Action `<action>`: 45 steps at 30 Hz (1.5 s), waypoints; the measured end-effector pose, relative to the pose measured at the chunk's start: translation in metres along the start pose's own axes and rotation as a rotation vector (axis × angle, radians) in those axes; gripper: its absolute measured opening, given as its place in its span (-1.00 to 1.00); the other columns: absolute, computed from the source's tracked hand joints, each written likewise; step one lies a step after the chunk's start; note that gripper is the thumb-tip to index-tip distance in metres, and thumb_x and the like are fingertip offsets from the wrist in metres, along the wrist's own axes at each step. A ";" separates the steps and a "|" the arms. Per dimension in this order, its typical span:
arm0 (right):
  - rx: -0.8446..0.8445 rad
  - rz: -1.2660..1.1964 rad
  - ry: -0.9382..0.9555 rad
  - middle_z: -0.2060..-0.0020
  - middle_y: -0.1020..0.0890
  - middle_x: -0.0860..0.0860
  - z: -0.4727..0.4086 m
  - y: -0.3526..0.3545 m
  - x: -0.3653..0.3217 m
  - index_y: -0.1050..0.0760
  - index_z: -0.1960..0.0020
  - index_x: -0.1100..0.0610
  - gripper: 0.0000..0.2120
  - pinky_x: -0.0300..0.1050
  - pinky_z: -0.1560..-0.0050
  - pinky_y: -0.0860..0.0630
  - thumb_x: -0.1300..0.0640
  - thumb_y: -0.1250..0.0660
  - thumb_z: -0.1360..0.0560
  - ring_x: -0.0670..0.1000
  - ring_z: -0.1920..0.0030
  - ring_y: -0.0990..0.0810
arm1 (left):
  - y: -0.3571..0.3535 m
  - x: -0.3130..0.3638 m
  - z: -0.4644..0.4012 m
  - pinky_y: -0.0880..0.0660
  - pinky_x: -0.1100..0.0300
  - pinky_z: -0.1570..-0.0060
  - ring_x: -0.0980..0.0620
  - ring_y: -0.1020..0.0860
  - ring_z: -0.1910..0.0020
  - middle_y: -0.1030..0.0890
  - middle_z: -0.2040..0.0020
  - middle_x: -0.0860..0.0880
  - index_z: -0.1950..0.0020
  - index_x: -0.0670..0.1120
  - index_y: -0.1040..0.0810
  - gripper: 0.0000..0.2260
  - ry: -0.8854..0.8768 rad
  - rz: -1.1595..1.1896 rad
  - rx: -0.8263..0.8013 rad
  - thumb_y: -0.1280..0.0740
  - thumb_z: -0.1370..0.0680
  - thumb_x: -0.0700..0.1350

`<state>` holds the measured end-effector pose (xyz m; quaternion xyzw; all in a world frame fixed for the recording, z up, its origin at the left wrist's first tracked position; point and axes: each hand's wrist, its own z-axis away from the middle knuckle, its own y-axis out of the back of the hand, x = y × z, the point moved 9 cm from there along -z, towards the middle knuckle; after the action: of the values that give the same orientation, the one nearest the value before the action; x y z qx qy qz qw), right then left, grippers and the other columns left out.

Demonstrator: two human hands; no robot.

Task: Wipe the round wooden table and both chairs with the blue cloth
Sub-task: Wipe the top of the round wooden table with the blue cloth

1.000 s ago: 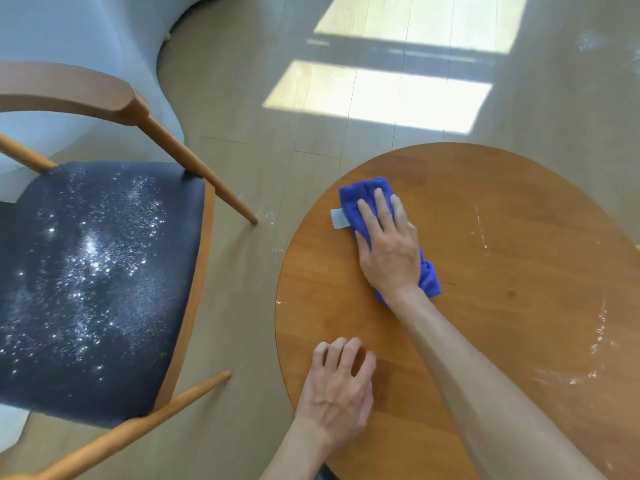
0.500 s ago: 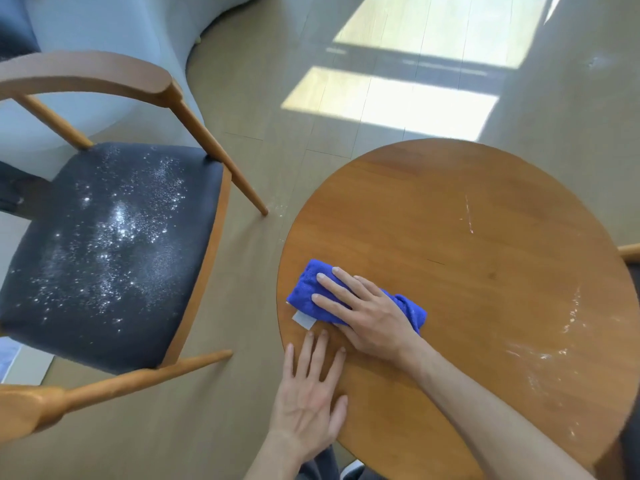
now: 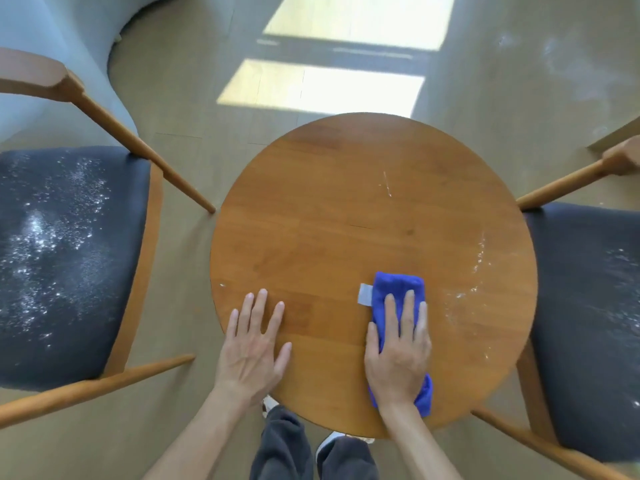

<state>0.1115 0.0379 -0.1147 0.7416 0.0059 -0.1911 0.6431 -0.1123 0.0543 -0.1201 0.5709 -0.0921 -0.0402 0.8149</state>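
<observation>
I have the round wooden table (image 3: 346, 209) as my landmark, and I am in the table-wiping step, neither chair begun. My right hand (image 3: 398, 355) lies flat on the blue cloth (image 3: 398, 289), fingers straight and pressing it down rather than curling round it; the cloth sits on the near right part of the tabletop, its white tag (image 3: 365, 294) poking out on the side toward the table's centre. My left hand (image 3: 252, 351) rests spread and flat on the near left part of the top, holding nothing, and I judge it is steadying the table.

White powder streaks (image 3: 464, 296) lie on the tabletop just beyond the cloth toward the right rim, with a fainter scratch-like mark (image 3: 387, 183) on the far side. So the next move, as I read it, calls for sliding the cloth rightward across those streaks with steady downward pressure, and stopping short of the rim so the powder is gathered and not pushed off onto the seat below.

The left chair (image 3: 69, 265) stands apart from the table's left rim, its dark seat heavily dusted. The right chair (image 3: 588, 323) sits close against the right rim, its seat lightly dusted, so room there is tight. The far half of the tabletop is open for long strokes.
</observation>
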 end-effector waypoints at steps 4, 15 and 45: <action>-0.086 -0.047 0.445 -0.45 -0.34 0.09 0.045 -0.009 -0.040 -0.45 -0.38 0.05 -0.58 0.12 -0.29 -0.40 0.04 -0.32 -0.53 0.18 -0.47 -0.27 | 0.010 0.007 -0.028 -0.38 -0.28 -0.22 -0.30 -0.37 -0.37 -0.38 -0.41 -0.27 -0.35 -0.16 -0.48 -0.40 -0.031 0.036 0.052 -0.06 -0.44 0.12; -0.054 0.051 0.364 -0.39 -0.41 0.13 0.008 0.028 0.088 -0.50 -0.32 0.09 -0.61 0.15 -0.25 -0.42 0.16 -0.28 -0.50 0.21 -0.42 -0.35 | -0.015 0.114 -0.099 0.05 -0.44 -0.32 -0.16 0.28 -0.52 0.31 -0.54 -0.07 -0.50 0.22 0.25 -0.13 -0.263 -0.109 -0.066 -0.02 -0.32 0.53; -0.024 0.059 0.229 -0.49 -0.25 0.11 -0.067 0.005 0.081 -0.32 -0.46 0.11 -0.46 0.14 -0.37 -0.31 0.13 -0.28 -0.50 0.19 -0.50 -0.18 | 0.004 0.113 -0.099 -0.25 -0.46 -0.22 -0.17 -0.17 -0.49 -0.18 -0.53 -0.12 -0.48 0.12 -0.29 -0.30 -0.230 -0.085 -0.092 -0.10 -0.40 0.41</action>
<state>0.2060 0.0818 -0.1269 0.7507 0.0600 -0.0860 0.6522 0.0174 0.1277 -0.1369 0.5280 -0.1588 -0.1443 0.8217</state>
